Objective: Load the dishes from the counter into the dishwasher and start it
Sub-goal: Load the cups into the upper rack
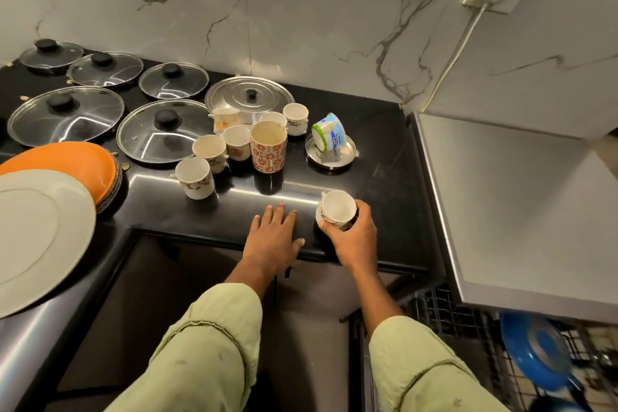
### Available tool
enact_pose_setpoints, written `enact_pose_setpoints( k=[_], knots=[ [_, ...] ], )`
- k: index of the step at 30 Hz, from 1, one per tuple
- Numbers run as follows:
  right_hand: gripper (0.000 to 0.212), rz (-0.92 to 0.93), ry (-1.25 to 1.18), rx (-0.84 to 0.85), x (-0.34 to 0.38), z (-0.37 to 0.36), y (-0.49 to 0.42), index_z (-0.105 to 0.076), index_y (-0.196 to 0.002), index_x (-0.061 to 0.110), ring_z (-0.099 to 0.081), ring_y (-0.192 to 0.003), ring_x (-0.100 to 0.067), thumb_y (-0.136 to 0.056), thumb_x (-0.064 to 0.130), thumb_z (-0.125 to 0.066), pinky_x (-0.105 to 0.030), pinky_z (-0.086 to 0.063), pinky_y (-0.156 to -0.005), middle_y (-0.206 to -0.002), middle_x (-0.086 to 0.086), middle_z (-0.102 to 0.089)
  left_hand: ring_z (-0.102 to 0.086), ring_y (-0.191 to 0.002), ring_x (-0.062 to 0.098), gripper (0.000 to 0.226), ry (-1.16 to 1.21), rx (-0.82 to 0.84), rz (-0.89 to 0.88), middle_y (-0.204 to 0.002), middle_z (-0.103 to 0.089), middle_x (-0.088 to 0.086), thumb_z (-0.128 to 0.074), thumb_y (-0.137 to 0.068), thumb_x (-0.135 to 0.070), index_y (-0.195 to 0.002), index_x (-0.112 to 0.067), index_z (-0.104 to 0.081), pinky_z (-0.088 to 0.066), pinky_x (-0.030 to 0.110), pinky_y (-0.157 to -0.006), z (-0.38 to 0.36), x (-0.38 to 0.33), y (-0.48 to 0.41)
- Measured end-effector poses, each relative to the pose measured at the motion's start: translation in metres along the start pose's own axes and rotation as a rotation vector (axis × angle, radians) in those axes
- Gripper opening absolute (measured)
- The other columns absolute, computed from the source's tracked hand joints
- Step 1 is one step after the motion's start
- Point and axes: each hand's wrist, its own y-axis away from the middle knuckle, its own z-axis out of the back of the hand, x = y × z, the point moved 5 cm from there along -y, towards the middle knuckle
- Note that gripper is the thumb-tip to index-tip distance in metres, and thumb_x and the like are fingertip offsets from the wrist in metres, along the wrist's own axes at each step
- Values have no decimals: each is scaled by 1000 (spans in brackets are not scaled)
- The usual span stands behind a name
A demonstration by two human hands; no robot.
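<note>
While over counter [378,174], cup [337,208] inside grip [355,237]

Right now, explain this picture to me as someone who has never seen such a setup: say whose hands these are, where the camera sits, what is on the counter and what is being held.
No machine here: one camera worn on a person's head looks down at their two bare hands. The left hand lies flat on the black counter; the right hand grips a small white cup. Behind stand more small cups, a tall patterned mug, glass lids, a steel lid and a tub tipped on a small steel plate. An orange plate and a grey plate sit at the left. At lower right, a dishwasher rack holds a blue dish.
</note>
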Motion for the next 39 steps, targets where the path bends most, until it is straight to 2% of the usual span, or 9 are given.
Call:
enact_pose_setpoints(
  k=[6,8,11,14,17,24,28,32,39],
  knots=[
    [69,32,-44,13,-15,35,31,-51,-121,20,-57,-103,-13,-65,31,-90,-26,-45,-83,-114,4,-60,2,-153,27,67,-4,-75,5,-166,-3,7,-40,-102,-44,-158,-21,-12,-4,47,-123,-17,-34,52],
    [68,75,-70,58,-34,75,72,-51,-121,21,-56,-102,-12,-66,32,-89,-28,-46,-84,-113,6,-59,1,-153,27,66,-15,-69,35,-166,-3,7,-41,-102,-44,-158,-22,-13,-5,47,-123,-36,-68,104],
    [70,59,-43,47,-52,91,87,-52,-124,21,-56,-104,-13,-66,32,-89,-31,-48,-87,-115,5,-60,-1,-153,28,66,-9,-93,40,-166,-4,7,-41,-102,-44,-158,-22,-13,-5,47,-123,-50,-79,127],
    [71,51,-49,37,-66,113,111,-52,-121,25,-59,-103,-15,-63,39,-90,-31,-49,-85,-116,4,-62,-1,-153,28,67,-46,-76,35,-166,-4,7,-42,-102,-44,-158,-23,-12,-5,48,-122,-65,-95,157],
    [65,56,-67,28,-76,132,138,-51,-114,28,-60,-100,-15,-63,38,-90,-32,-50,-83,-111,7,-60,-1,-153,29,67,-42,-65,40,-166,-3,7,-42,-103,-44,-158,-23,-12,-6,48,-122,-78,-108,181],
    [69,26,-74,4,-109,179,205,-53,-122,23,-60,-100,-13,-65,35,-90,-34,-51,-85,-112,9,-60,0,-153,28,66,-39,-67,-13,-167,-2,7,-41,-103,-44,-158,-23,-11,-6,48,-122,-112,-151,240],
    [66,28,-59,31,-128,213,251,-54,-121,22,-56,-98,-10,-66,30,-89,-24,-44,-79,-110,9,-59,-1,-153,29,66,-36,-47,-22,-166,-4,7,-42,-103,-42,-158,-23,-11,-7,49,-122,-139,-177,279],
    [70,-17,-47,48,-155,255,290,-51,-127,19,-53,-102,-10,-68,26,-89,-25,-43,-81,-113,9,-55,-2,-153,29,66,-53,34,-52,-167,-2,7,-42,-103,-40,-159,-22,-11,-6,49,-122,-169,-214,318],
    [73,-76,-32,30,-199,313,301,-49,-129,21,-50,-106,-9,-69,27,-88,-27,-43,-85,-115,9,-53,-1,-153,28,66,-40,47,-114,-167,-2,6,-43,-103,-38,-159,-22,-10,-6,49,-123,-188,-277,327]
  ],
)
